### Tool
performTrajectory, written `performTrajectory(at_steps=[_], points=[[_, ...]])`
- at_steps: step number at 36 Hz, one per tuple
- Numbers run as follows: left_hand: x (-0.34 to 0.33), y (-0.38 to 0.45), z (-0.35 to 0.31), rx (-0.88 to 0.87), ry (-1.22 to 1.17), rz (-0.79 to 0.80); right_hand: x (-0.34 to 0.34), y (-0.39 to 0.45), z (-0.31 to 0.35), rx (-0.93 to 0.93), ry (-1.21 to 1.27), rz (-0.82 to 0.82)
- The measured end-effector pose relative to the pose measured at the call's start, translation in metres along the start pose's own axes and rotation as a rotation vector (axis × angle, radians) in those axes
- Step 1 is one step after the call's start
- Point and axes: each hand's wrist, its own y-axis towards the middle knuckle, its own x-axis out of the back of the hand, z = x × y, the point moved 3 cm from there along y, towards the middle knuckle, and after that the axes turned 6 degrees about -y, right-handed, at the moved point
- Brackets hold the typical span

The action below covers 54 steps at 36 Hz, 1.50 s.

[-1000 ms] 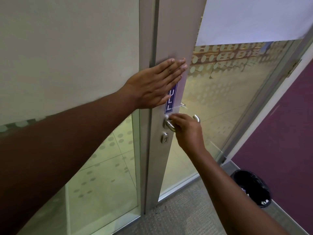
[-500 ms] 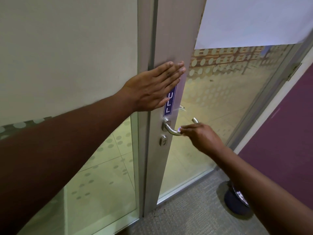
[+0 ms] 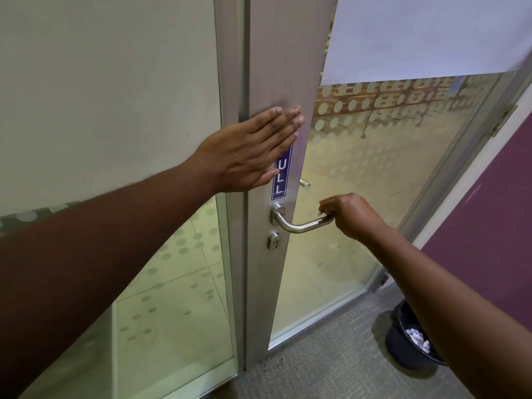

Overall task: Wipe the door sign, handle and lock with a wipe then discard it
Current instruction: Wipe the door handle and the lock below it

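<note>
A blue PULL sign (image 3: 281, 176) runs down the grey door stile, its top letter covered by my left hand (image 3: 247, 152). That hand lies flat on the stile with straight fingers. Below the sign a steel lever handle (image 3: 299, 224) sticks out to the right. My right hand (image 3: 347, 216) curls round the handle's free end. No wipe shows in that hand; the fingers hide whatever lies under them. The steel lock cylinder (image 3: 274, 241) sits just under the handle's base, untouched.
The glass door (image 3: 374, 182) has frosted dots and a white sheet (image 3: 426, 36) high up. A black bin (image 3: 408, 345) with crumpled paper stands on the grey carpet at lower right, beside a purple wall (image 3: 495, 214). A glass panel (image 3: 172, 283) is left of the frame.
My right hand slid along the handle from its base by the stile out to the free end. My left hand stayed flat on the stile.
</note>
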Motion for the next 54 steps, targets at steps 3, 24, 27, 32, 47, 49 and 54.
performTrajectory(at_steps=[3,24,27,32,47,49,54], points=[[0.000,0.000,-0.001,-0.004,-0.009,0.014,-0.002,-0.007,-0.003,0.002,-0.052,0.044],[0.001,0.002,-0.001,0.005,-0.032,0.050,-0.068,-0.011,-0.020,-0.883,2.016,-0.033],[0.001,0.002,-0.002,0.011,-0.061,0.039,-0.071,-0.021,-0.008,-0.883,2.148,0.048],[0.003,0.002,-0.001,0.011,-0.090,0.038,-0.079,-0.035,0.003,-0.809,2.207,0.144],[0.021,0.007,-0.006,0.126,-0.196,0.039,-0.055,-0.060,-0.007,-0.986,1.934,0.060],[0.023,0.009,-0.012,0.139,-0.244,0.011,-0.050,-0.064,-0.011,-0.984,1.919,0.034],[0.024,0.018,-0.043,0.114,-0.312,-0.018,-0.034,-0.075,-0.025,-0.935,1.871,-0.015]])
